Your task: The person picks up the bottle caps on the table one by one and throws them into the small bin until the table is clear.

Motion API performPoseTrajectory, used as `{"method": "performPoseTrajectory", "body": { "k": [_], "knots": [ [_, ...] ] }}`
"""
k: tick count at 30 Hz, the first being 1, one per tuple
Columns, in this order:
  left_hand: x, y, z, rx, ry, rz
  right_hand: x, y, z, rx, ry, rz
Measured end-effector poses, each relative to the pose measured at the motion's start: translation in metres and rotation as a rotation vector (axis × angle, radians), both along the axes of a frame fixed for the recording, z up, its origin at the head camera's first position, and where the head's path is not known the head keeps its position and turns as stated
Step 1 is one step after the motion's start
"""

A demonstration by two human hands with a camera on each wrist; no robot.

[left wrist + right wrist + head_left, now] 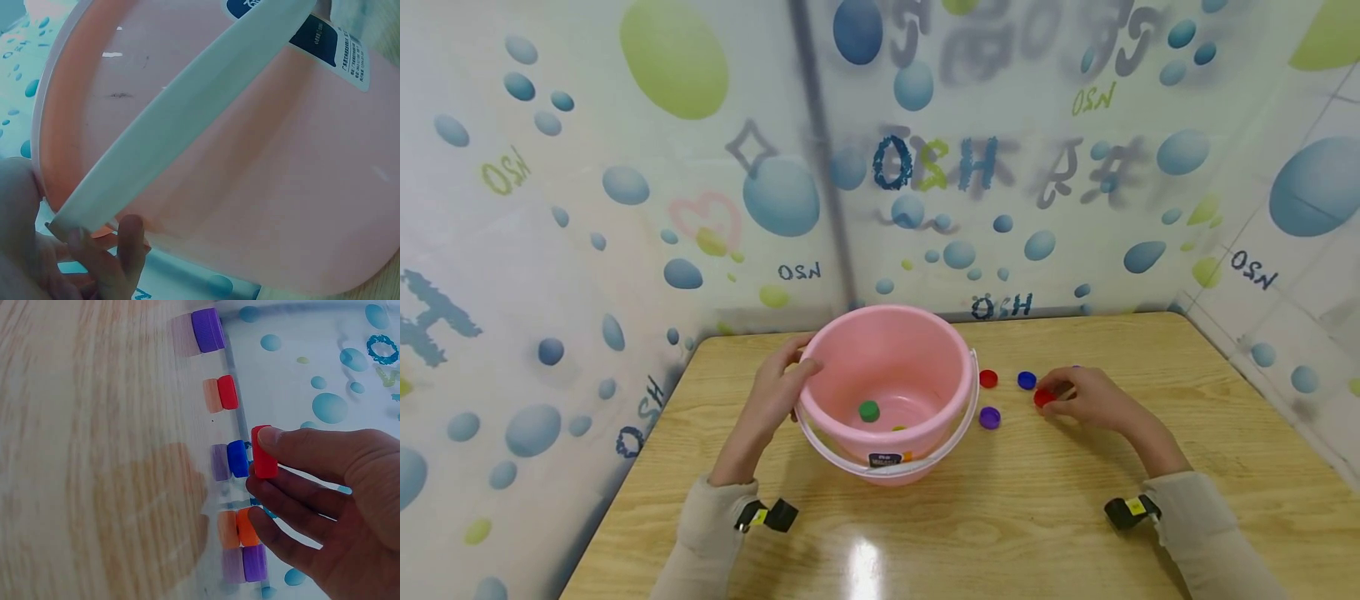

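In my head view, I see the left hand [772, 387] grip a round pink plastic bucket [880, 337] mid-frame; right of centre, the right hand [1092, 398] pinches a round red plastic cap [1042, 398].

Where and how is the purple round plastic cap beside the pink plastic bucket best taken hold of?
Probably pinch the cap by opposite points of its ribbed side, coming from above and the right: it lies flat on the light wooden table, so its upright side offers the grip, while the bucket stands close on its left.
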State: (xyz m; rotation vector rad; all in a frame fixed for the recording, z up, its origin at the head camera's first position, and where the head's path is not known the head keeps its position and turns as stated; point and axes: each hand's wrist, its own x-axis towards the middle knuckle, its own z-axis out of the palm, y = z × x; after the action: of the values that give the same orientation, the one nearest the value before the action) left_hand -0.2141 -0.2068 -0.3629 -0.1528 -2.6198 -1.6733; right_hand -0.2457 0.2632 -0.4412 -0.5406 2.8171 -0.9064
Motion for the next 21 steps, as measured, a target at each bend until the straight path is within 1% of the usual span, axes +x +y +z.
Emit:
{"method": "performPoseTrajectory", "body": {
  "k": [9,21],
  "knots": [
    [0.0008,0.0003,0.0005,0.008,-0.006,-0.001,-0.0004,0.0020,0.0019,0.000,0.009,-0.008],
    [0.0017,0.0014,0.0016,0.009,-0.008,-0.001,0.0009,0.0021,0.0061,-0.023,0.029,0.002]
  ]
}}
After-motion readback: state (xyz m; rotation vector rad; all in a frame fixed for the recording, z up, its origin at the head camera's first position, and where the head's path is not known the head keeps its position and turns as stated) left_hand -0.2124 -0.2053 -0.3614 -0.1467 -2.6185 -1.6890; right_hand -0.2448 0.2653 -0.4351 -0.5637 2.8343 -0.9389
